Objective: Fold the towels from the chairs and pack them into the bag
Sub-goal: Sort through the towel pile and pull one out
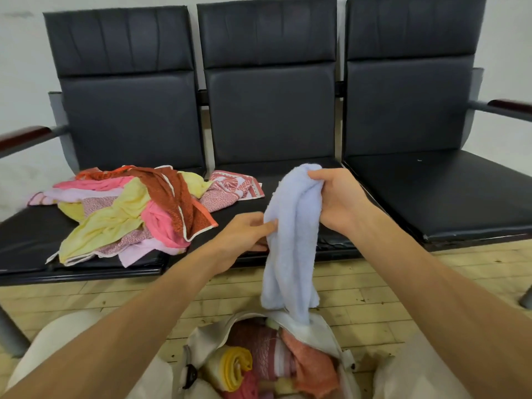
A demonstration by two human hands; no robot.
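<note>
Three black padded chairs (pixel 267 110) joined in one row fill the upper half of the frame. The right chair's seat runs off the right edge. Two dark red armrests show, one at the left edge (pixel 23 136) and one at the right edge (pixel 509 105), both cut off. Below the seats lies a pale wooden floor (pixel 374 283).

One loose pile of towels (pixel 129 211) covers the left seat: yellow, pink, pale pink, rust red and patterned cloths are tangled together, too overlapped to count. One red-and-white patterned towel (pixel 236 185) spreads from the pile onto the back of the middle seat.

One cream bag (pixel 302 329) stands open at bottom centre, its lower part cut off by the frame. Folded towels inside show yellow, pink, salmon and rose; their number is unclear.

One light blue towel (pixel 290 240) hangs bunched in mid-frame before the middle seat, and its lower tip reaches the bag's mouth.

Two bare hands hold it. The right hand (pixel 339 197) clamps the top end with curled fingers. The left hand (pixel 244 234) pinches the towel's left edge lower down, its fingertips partly hidden by the cloth.
</note>
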